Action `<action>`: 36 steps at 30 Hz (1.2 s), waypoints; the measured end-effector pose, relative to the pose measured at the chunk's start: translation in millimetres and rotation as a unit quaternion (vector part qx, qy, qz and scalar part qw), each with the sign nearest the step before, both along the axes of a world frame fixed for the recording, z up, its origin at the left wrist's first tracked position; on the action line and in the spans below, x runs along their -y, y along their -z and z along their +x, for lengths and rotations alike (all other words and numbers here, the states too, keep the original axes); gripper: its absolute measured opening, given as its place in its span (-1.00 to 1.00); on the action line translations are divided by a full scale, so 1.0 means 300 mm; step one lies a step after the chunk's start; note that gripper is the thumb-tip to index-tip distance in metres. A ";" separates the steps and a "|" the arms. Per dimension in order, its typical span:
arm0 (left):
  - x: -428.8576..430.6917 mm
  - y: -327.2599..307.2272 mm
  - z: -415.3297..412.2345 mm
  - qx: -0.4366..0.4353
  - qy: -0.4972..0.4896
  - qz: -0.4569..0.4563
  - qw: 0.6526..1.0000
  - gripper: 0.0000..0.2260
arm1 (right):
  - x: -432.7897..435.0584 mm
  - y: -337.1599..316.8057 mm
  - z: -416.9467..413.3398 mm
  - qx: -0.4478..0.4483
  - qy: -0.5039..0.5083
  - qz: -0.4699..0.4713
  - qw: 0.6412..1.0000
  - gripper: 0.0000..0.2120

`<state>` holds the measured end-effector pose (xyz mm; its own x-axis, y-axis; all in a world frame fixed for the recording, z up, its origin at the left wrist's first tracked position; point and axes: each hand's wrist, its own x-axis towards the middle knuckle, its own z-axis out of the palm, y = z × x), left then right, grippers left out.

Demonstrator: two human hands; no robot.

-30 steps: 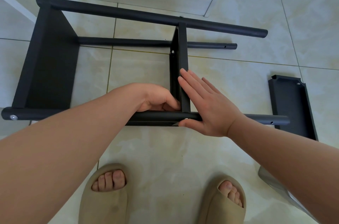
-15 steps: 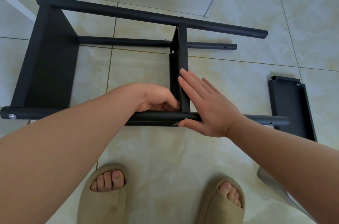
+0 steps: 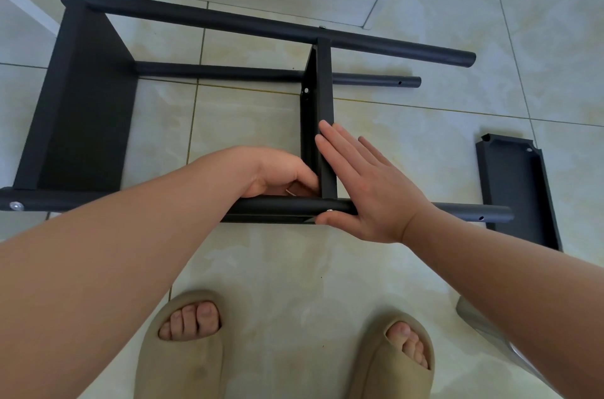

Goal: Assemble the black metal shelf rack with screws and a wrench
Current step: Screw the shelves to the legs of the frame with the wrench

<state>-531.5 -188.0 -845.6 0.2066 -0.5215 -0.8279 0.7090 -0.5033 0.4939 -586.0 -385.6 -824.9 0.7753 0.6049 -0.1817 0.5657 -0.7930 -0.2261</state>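
Rack point(image 3: 261, 27) half built: end panel point(image 3: 88, 111) bolted, middle panel point(image 3: 325, 104) against right hand point(image 3: 366, 189), fingers point(image 3: 336, 143) flat, together, bracing. Left hand point(image 3: 277, 173) curled at joint; grasp unclear. Third panel point(image 3: 516, 189) loose, right of fingers.

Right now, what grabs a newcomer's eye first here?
The half-built black rack lies on its side across the tiled floor, filling the upper left and middle. At its middle shelf, the right hand presses flat against it and the left hand curls at the corner where it joins the near tube. A loose shelf lies at the right, by the tube's end.
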 end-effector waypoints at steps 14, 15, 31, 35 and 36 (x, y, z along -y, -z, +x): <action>0.004 -0.002 -0.001 0.008 -0.005 -0.003 1.000 -0.86 | -0.001 -0.001 0.001 0.003 -0.001 -0.007 1.000 -0.03; 0.007 0.000 -0.002 0.024 -0.003 -0.001 1.000 -0.89 | -0.001 -0.001 0.001 0.003 -0.001 -0.008 1.000 -0.03; 0.011 0.004 -0.004 0.049 0.000 -0.001 0.999 -0.90 | -0.001 0.000 0.000 0.009 -0.001 -0.004 1.000 -0.04; -0.003 0.008 0.001 -0.004 -0.008 -0.024 1.000 -0.83 | -0.001 0.001 0.001 0.008 -0.002 -0.006 1.000 -0.03; -0.006 0.008 0.002 -0.015 -0.008 -0.030 0.999 -0.81 | -0.001 0.001 0.001 0.008 -0.002 -0.007 1.000 -0.03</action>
<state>-530.9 -186.3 -847.9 0.1918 -0.5672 -0.8010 0.7318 -0.4612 0.5018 -585.9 -385.5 -825.1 0.7757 0.6058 -0.1771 0.5726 -0.7935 -0.2062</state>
